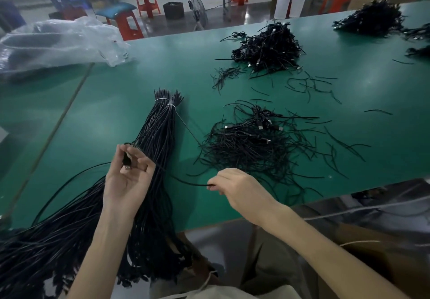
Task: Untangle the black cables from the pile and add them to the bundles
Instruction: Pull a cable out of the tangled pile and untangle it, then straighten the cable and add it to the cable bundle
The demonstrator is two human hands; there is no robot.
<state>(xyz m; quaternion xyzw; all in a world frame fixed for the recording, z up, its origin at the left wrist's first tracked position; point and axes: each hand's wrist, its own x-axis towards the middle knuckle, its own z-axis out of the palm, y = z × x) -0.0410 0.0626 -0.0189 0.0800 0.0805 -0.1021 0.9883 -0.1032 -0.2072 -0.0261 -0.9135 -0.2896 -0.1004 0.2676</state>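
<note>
The left hand (129, 175), palm up, pinched the USB plug (126, 161) of a single black cable (186, 181) between curled fingers and thumb, while the right hand (235, 189) pinched the same cable further along, the strand stretched between them above the green counter (116, 103). Behind the left hand lay the long bundles (160, 133), bound near their far ends with white ties (171, 105) and trailing off the counter's near edge. Just beyond the right hand sprawled the tangled pile (253, 152) of loose cables, with a second heap (267, 47) further back and a crumpled clear plastic bag (58, 42) at the far left.
</note>
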